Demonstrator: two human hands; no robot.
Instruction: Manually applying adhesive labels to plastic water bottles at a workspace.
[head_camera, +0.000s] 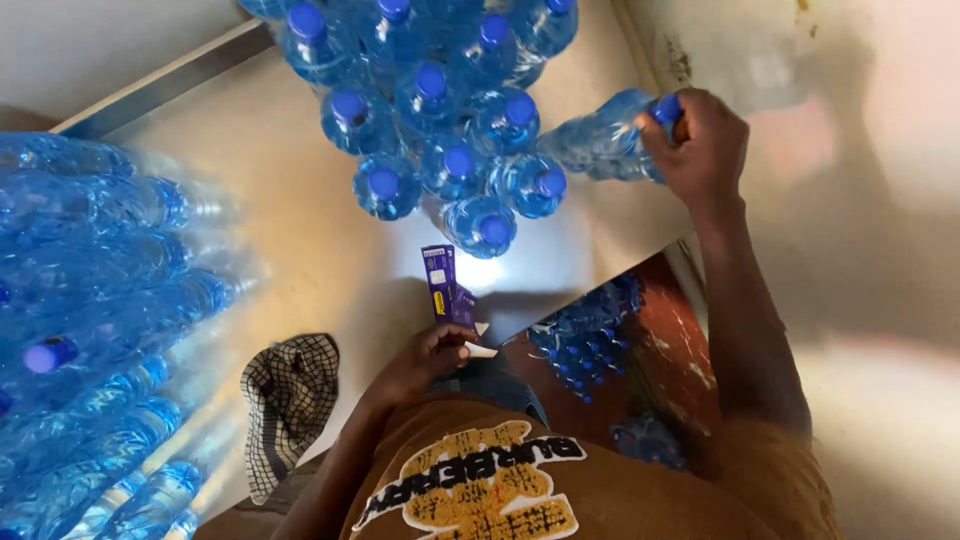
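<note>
- Here, the person's right hand (700, 145) is clenched around the neck of a clear blue water bottle (600, 140), fingers wrapped just under its blue cap (665, 108). The bottle lies tilted, its body pointing toward the cluster, probably because the neck gives the surest grip on something that slippery.
- That bottle sits at the right edge of a cluster of upright bottles (450, 110) standing on the pale tabletop (300, 210), all with matching blue caps, packed touching one another so they hold each other up.
- The left hand (430, 355) is drawn in close to the body and closed on a small stack of purple label strips (445, 290), held upright between thumb and fingers, with a white backing (480, 350) peeking out at the bottom. Kept near the chest, they stay within easy reach.
- On the left, more bottles (90, 300) lie on their sides in a stacked heap, caps pointing toward the open middle of the tabletop.
- A black-and-white checked cloth (288, 400) hangs over the near edge, just beside the left forearm.
- Below the tabletop edge on the right, further blue-capped bottles (585, 335) show on a reddish floor (680, 350).
</note>
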